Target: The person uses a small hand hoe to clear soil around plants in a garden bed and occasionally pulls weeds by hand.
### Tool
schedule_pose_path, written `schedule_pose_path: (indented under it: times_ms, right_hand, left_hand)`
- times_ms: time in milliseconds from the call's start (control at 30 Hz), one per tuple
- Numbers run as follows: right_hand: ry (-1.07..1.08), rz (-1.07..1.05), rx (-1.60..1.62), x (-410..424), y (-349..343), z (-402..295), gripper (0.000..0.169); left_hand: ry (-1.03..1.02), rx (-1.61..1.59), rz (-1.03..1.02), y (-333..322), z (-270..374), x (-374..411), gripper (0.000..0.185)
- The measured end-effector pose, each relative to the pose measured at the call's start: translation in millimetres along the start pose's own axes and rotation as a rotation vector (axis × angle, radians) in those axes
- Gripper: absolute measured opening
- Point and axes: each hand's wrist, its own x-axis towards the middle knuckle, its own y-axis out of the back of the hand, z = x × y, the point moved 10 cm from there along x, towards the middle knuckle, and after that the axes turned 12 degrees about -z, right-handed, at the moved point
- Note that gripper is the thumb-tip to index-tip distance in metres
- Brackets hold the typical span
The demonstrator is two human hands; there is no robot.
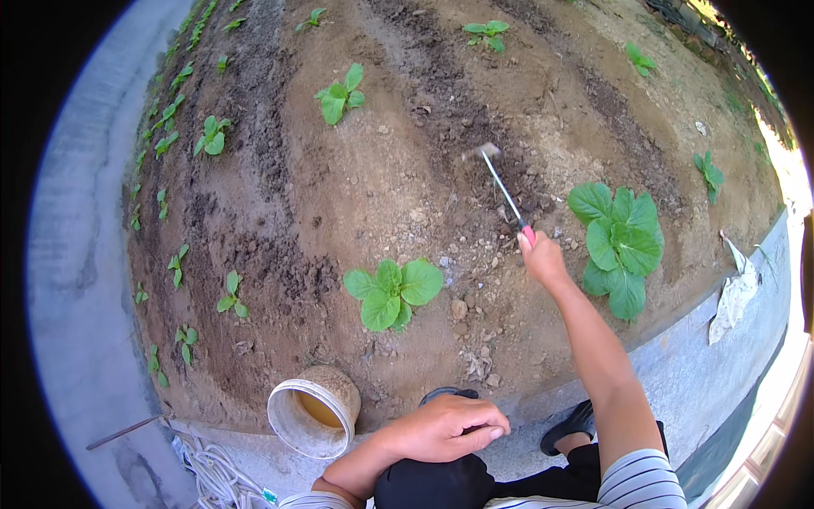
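My right hand [545, 257] is wrapped around the red-and-black grip of a small hand hoe [502, 188]. The tool's thin metal shaft reaches forward, and its blurred head meets the dark loosened soil in a furrow. Just right of that hand grows a large leafy green plant [620, 245]. My left hand [451, 427] rests over my bent knee, its fingers curled together and nothing visible in them. Ahead of it, another broad-leaved plant [391, 292] stands in the dry brown soil [381, 178].
A white plastic bucket [311, 448] with yellowish liquid leans at the bed's front edge. Seedlings [211, 135] grow in rows leftward. A concrete kerb [674, 356] borders the soil; a torn white sheet [734, 296] hangs on it. A coiled hose [219, 474] lies lower left.
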Motion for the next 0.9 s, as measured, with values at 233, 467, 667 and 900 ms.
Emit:
schedule_pose_path:
  times_ms: [233, 467, 667, 900]
  right_hand:
    - [-0.007, 0.008, 0.074, -1.8, -33.4, 13.9, 0.044]
    - [-0.066, -0.030, 0.007, -66.0, -42.3, 60.3, 0.044]
    - [0.009, 0.053, 0.171, -18.1, -4.9, -23.4, 0.047]
    - [-0.119, -0.004, 0.062, -115.2, -73.5, 87.0, 0.041]
  left_hand:
    - [0.023, -0.017, -0.034, 3.1, -9.8, 11.2, 0.017]
    - [0.064, -0.043, -0.055, 8.2, -11.7, 7.2, 0.017]
    - [0.017, -0.017, -0.080, -3.3, -15.8, 5.5, 0.016]
    - [0.044, -0.008, -0.056, 6.2, -14.3, 11.9, 0.015]
